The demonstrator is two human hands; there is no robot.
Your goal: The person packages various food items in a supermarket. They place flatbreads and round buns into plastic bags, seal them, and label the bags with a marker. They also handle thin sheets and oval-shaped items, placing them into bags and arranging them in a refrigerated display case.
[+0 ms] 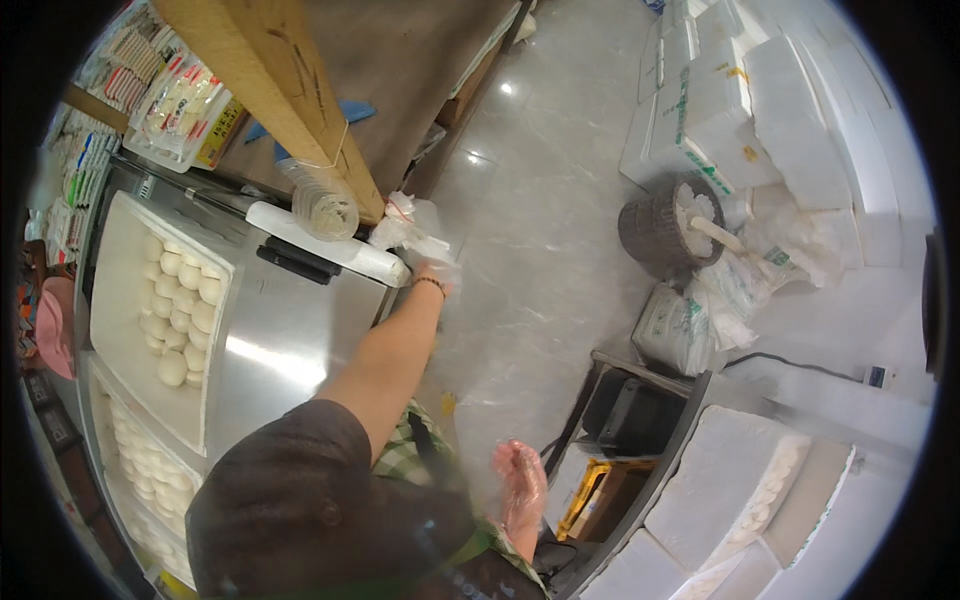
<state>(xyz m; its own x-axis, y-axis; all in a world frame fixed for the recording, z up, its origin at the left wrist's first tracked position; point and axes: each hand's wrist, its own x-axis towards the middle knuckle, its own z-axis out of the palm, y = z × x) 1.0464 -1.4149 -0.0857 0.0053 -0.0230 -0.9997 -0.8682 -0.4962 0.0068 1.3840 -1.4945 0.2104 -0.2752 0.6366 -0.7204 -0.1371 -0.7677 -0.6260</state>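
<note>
My left arm stretches forward past the edge of a steel counter (277,315). At its end, my left hand (433,276), partly covered by translucent plastic, touches a bunch of white plastic bags (405,225). The fingers are hidden there. Low and to the right, my right hand (521,480) wears a clear plastic glove, loosely curled with nothing visible in it. Beside the bags, a long white foam piece (330,244) lies along the counter edge, with a stack of clear plastic cups (324,210) and black objects (298,261) close by.
White foam boxes (217,330) on the left hold round white dough balls or buns (180,300). A wooden post (300,97) rises near the bags. Across the tiled floor (525,300) stand a wastebasket (652,225), stacked foam boxes (712,112) and a dark-framed stand (637,412).
</note>
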